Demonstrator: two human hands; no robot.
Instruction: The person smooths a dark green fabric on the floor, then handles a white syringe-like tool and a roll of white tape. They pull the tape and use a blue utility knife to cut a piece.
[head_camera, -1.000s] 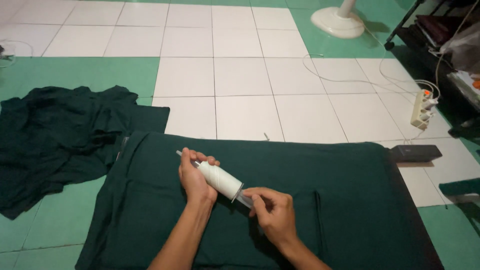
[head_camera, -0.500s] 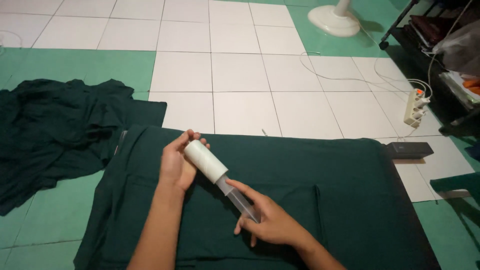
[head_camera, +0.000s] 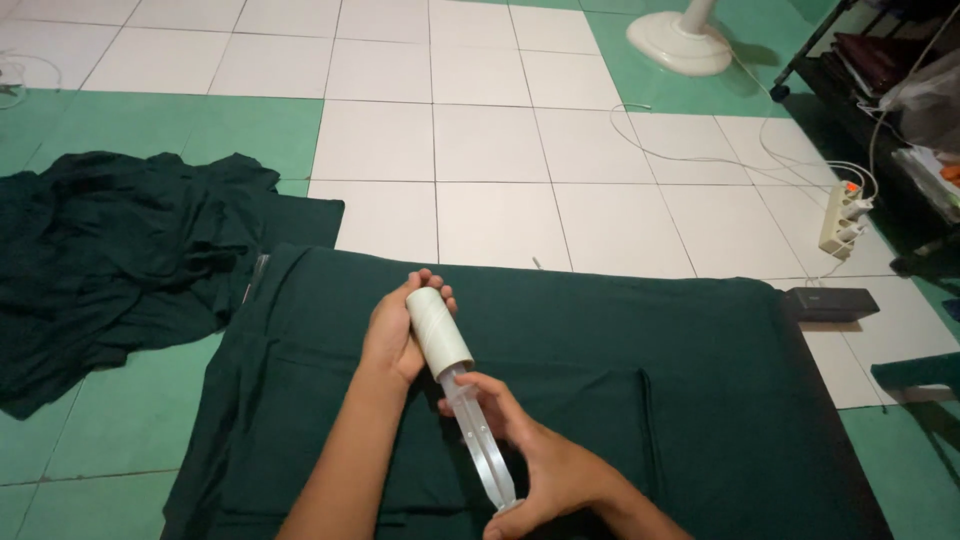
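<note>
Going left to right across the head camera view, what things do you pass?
Crumpled dark green cloth → left hand → white lint roller → right hand → black box → white power strip.

A crumpled dark green cloth (head_camera: 110, 260) lies left, with a white power strip (head_camera: 842, 218) (cable attached) and fan base (head_camera: 680, 42) right.

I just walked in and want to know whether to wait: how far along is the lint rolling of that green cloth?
Done: the dark green cloth lies spread flat on the tiled floor. In hand: the left hand wraps the lint roller at its white roll, the right hand grips its clear handle, above the cloth. Left: rolling looks not yet begun; a crumpled green pile waits alongside.
</note>
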